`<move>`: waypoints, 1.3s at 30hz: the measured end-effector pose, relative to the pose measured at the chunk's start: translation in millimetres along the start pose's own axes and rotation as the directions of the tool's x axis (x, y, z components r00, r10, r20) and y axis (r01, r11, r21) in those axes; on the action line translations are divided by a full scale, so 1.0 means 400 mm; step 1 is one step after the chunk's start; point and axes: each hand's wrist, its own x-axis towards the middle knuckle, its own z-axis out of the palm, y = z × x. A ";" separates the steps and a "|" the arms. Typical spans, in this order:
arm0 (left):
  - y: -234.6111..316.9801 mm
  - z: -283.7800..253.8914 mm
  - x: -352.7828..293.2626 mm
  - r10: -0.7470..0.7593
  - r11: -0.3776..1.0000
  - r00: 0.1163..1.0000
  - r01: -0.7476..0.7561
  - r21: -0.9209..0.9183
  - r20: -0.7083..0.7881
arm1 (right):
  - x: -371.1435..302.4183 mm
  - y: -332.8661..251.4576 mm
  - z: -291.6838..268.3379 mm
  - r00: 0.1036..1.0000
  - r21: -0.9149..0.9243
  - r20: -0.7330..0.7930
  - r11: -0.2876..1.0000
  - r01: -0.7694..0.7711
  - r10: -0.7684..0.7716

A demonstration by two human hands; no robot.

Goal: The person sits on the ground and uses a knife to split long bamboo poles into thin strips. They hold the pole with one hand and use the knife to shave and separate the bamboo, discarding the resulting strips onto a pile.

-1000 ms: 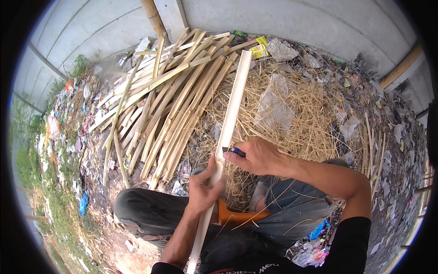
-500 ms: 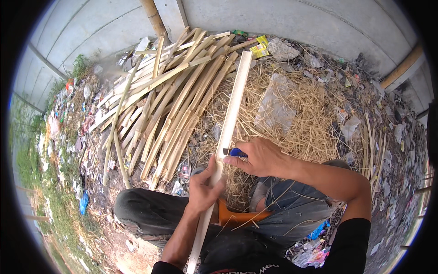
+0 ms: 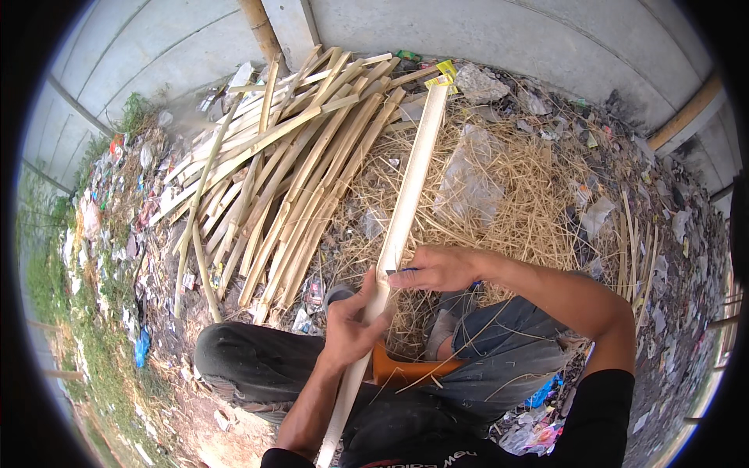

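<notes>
My bare hands and work clothes, seen from above.

I wore a black top with long sleeves; the right sleeve [image 3: 601, 413] was pushed up past the elbow, leaving my forearm uncovered, and the left sleeve [image 3: 285, 459] ended near the lower edge of the view. Pale lettering ran across the chest of the top, too bent by the lens to make out. My left leg [image 3: 257, 366] was in dark, near-black trousers, dusty at the knee. My right leg [image 3: 499, 351] showed faded grey-blue denim with worn seams. My left hand [image 3: 351, 331] and right hand [image 3: 441, 269] were gloveless, and I could see no rings or watch on them.
</notes>
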 end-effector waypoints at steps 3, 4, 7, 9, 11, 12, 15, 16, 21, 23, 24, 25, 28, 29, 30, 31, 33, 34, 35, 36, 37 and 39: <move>0.011 -0.007 0.000 0.021 0.999 0.999 -0.023 0.049 0.048 | -0.012 -0.010 -0.026 0.977 0.090 0.174 0.990 0.109 -0.123; 0.006 -0.017 0.006 -0.006 0.992 1.000 0.009 0.125 -0.029 | -0.020 -0.029 -0.032 0.953 0.146 0.245 0.978 0.147 -0.180; -0.027 -0.060 0.030 -0.077 0.972 0.961 0.131 0.193 -0.266 | -0.049 -0.083 0.000 0.887 0.155 0.461 0.986 -0.053 -0.025; -0.020 -0.063 0.035 0.054 0.978 0.965 0.000 0.209 -0.256 | -0.062 -0.071 0.009 0.963 0.038 0.266 0.999 0.039 -0.048; -0.001 -0.054 0.034 0.054 0.978 0.977 -0.010 0.206 -0.206 | -0.066 -0.066 -0.011 0.998 -0.167 0.063 0.986 0.011 0.000; 0.013 -0.046 0.029 0.037 0.977 0.983 0.002 0.212 -0.180 | -0.061 -0.063 -0.024 0.993 -0.223 -0.115 0.975 0.005 -0.031; 0.024 -0.032 0.022 -0.035 0.978 0.992 0.059 0.200 -0.118 | -0.055 -0.055 -0.040 0.842 -0.382 -0.506 0.924 -0.021 -0.190; 0.020 -0.029 0.019 -0.008 0.967 0.995 0.034 0.252 -0.102 | -0.051 -0.055 -0.040 0.790 -0.440 -0.553 0.898 -0.008 -0.264; 0.002 0.000 0.007 0.075 0.939 0.995 -0.050 0.340 -0.060 | -0.049 -0.069 -0.069 0.770 -0.459 -0.625 0.858 -0.229 -0.129; -0.010 0.008 -0.001 0.121 0.932 0.990 -0.087 0.352 -0.076 | -0.044 -0.071 -0.092 0.750 -0.427 -0.657 0.857 -0.288 -0.074; -0.013 0.011 0.000 0.147 0.928 0.985 -0.107 0.357 -0.086 | -0.043 -0.070 -0.091 0.759 -0.405 -0.649 0.871 -0.279 -0.059; -0.015 0.009 0.000 0.149 0.928 0.985 -0.109 0.357 -0.089 | -0.041 -0.067 -0.085 0.768 -0.383 -0.639 0.884 -0.269 -0.044; -0.017 0.007 0.006 0.171 0.924 0.981 -0.127 0.360 -0.093 | -0.037 -0.045 -0.004 0.803 -0.385 -0.584 0.911 -0.147 -0.118; -0.020 0.008 0.006 0.182 0.920 0.979 -0.136 0.366 -0.094 | -0.036 -0.038 0.018 0.812 -0.395 -0.559 0.915 -0.086 -0.166; -0.020 0.003 0.002 0.186 0.916 0.978 -0.137 0.377 -0.095 | -0.034 -0.046 0.014 0.811 -0.385 -0.570 0.915 -0.123 -0.130; -0.016 -0.002 -0.001 0.141 0.917 0.987 -0.103 0.385 -0.071 | -0.034 -0.061 0.001 0.809 -0.374 -0.580 0.913 -0.161 -0.095; 0.001 -0.007 -0.002 0.052 0.916 0.998 -0.037 0.399 -0.026 | -0.032 -0.071 -0.046 0.802 -0.330 -0.597 0.920 -0.211 -0.030; 0.000 -0.007 0.001 0.084 0.926 0.995 -0.057 0.373 -0.056 | -0.032 -0.068 -0.032 0.813 -0.361 -0.579 0.915 -0.178 -0.070; -0.003 -0.006 0.005 0.115 0.934 0.989 -0.078 0.348 -0.088 | -0.029 -0.061 0.000 0.822 -0.391 -0.559 0.909 -0.144 -0.110; -0.004 -0.001 0.016 0.154 0.942 0.981 -0.111 0.317 -0.116 | -0.034 -0.057 0.030 0.826 -0.426 -0.543 0.897 -0.118 -0.149; -0.013 -0.002 0.015 0.155 0.949 0.980 -0.113 0.294 -0.125 | -0.029 -0.062 0.074 0.842 -0.380 -0.511 0.924 -0.043 -0.171; -0.024 -0.005 0.005 0.150 0.962 0.979 -0.112 0.248 -0.139 | -0.033 -0.064 0.065 0.849 -0.423 -0.497 0.904 -0.055 -0.181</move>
